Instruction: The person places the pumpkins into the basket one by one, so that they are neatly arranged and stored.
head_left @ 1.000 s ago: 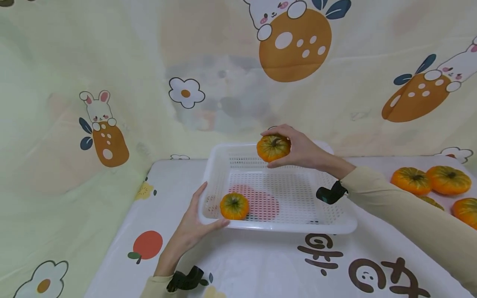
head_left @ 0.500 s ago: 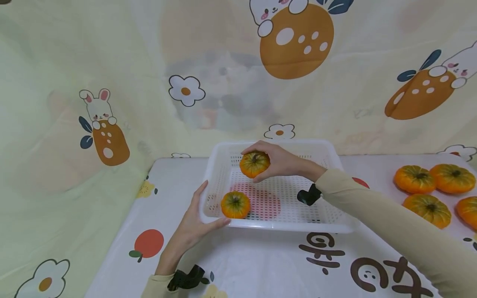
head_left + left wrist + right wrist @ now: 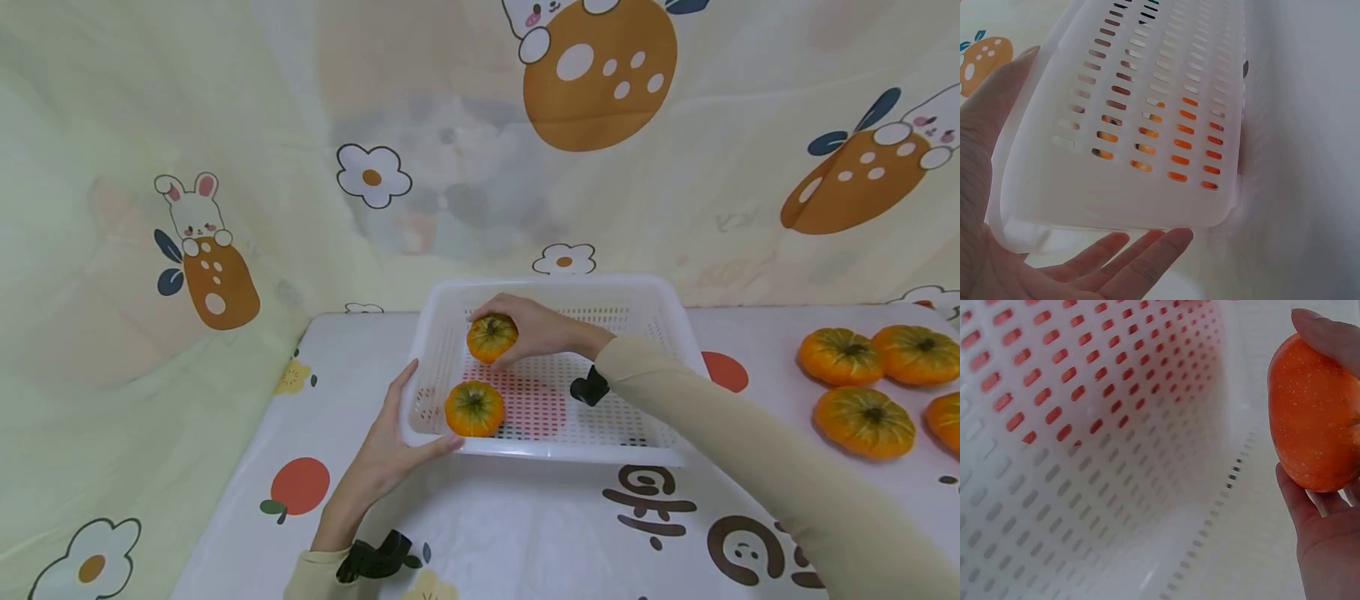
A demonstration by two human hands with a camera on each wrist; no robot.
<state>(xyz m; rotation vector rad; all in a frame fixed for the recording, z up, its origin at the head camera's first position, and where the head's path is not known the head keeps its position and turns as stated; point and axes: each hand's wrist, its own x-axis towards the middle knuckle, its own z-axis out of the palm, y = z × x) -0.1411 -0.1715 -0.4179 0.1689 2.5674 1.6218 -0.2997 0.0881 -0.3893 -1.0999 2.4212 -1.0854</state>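
Observation:
My right hand (image 3: 538, 327) grips a small orange pumpkin (image 3: 491, 339) with green streaks, inside the left back part of a white plastic basket (image 3: 577, 452). In the right wrist view, thumb and fingers hold this pumpkin (image 3: 1313, 419) from opposite sides, over the slotted floor. Whether its underside touches the floor I cannot tell. A second pumpkin (image 3: 474, 409) sits in the front left corner, just nearer to me. My left hand (image 3: 381, 454) holds the basket at that corner, thumb at the front rim and fingers along the left side; the left wrist view shows the slotted wall (image 3: 1116, 187) between them.
On the table's right side lie several more pumpkins (image 3: 865, 422), outside the basket. A patterned cloth (image 3: 465, 108) hangs behind the table. The white tablecloth (image 3: 525, 533) carries printed fruit and lettering.
My right hand has carried its pumpkin leftward and down into the basket, nearer the other one. The left hand has stayed at the corner. The head view has shifted slightly.

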